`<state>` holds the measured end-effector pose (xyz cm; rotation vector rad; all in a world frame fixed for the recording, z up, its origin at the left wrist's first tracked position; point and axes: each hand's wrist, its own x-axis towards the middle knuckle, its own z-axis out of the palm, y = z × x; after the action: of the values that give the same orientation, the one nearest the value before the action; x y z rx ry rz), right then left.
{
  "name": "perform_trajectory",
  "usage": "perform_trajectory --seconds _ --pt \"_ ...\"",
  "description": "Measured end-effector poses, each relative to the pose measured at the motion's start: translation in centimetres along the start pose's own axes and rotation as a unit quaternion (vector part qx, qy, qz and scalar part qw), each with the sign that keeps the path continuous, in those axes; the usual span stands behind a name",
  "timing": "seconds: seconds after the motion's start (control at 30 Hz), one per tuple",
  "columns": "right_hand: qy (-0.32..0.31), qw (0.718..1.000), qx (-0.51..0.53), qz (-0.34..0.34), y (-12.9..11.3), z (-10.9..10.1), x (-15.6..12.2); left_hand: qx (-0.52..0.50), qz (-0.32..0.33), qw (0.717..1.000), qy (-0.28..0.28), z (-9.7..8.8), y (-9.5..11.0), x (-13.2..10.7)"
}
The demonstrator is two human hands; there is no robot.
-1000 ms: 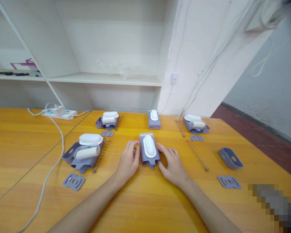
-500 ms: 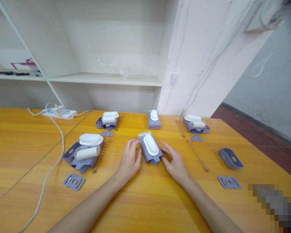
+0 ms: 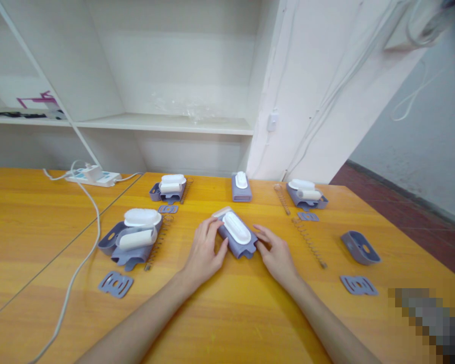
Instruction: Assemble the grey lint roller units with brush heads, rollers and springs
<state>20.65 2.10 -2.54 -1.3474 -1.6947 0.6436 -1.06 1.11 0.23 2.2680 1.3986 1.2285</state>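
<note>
A purple-grey plastic case (image 3: 238,245) with a white oval cap (image 3: 237,228) on its upper face lies tilted on the table between my hands. The cap has a raised ribbed middle. My left hand (image 3: 203,248) curves round the case's left side, fingertips at its far left edge and thumb at the near side. My right hand (image 3: 276,255) grips the right side near the wavy end, with its fingers bent. A pale roller end shows at the far end of the case. To the right lie a coil spring (image 3: 309,242), a purple-grey tray-like cover (image 3: 361,247) and a flat slotted plate (image 3: 359,285).
Similar part sets, each with white caps and rollers, stand at left (image 3: 138,237), back left (image 3: 170,188) and back right (image 3: 307,193). Another capped case (image 3: 241,187) stands at the back. A white cable runs from a power strip (image 3: 94,175) down the left side.
The case has turned slightly, its near end swinging to the right. My left hand has moved a little right against it, and my right hand has shifted slightly right.
</note>
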Motion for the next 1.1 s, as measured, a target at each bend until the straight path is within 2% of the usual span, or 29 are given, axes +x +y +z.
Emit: perform_trajectory --seconds 0.3,0.53,0.63,0.73,0.9,0.97,1.1 --pt "-0.024 1.000 -0.005 -0.011 0.0 0.1 -0.2 0.049 0.102 0.992 -0.048 -0.4 0.6 -0.1" --pt "-0.023 0.999 -0.035 -0.022 -0.1 0.0 -0.4 0.092 0.090 0.990 -0.049 0.1 0.7 -0.4" --pt "-0.008 0.998 -0.056 -0.034 -0.3 -0.2 -0.4 0.111 0.062 0.991 -0.034 0.4 0.4 -0.4" --pt "0.035 0.995 -0.085 -0.041 -0.6 -0.4 -0.3 0.119 0.017 0.993 0.009 0.6 -0.2 -0.3" --pt "0.148 0.975 -0.159 -0.053 -0.8 -0.8 -0.1 0.132 -0.075 0.986 0.070 0.7 -1.3 0.0" --pt "0.198 0.956 -0.211 -0.044 -0.9 -1.0 0.0 0.132 -0.082 0.985 0.077 0.6 -1.4 0.0" --pt "0.283 0.902 -0.327 0.009 -0.5 -1.7 0.2 0.129 -0.056 0.987 0.074 0.5 -1.0 -0.1"
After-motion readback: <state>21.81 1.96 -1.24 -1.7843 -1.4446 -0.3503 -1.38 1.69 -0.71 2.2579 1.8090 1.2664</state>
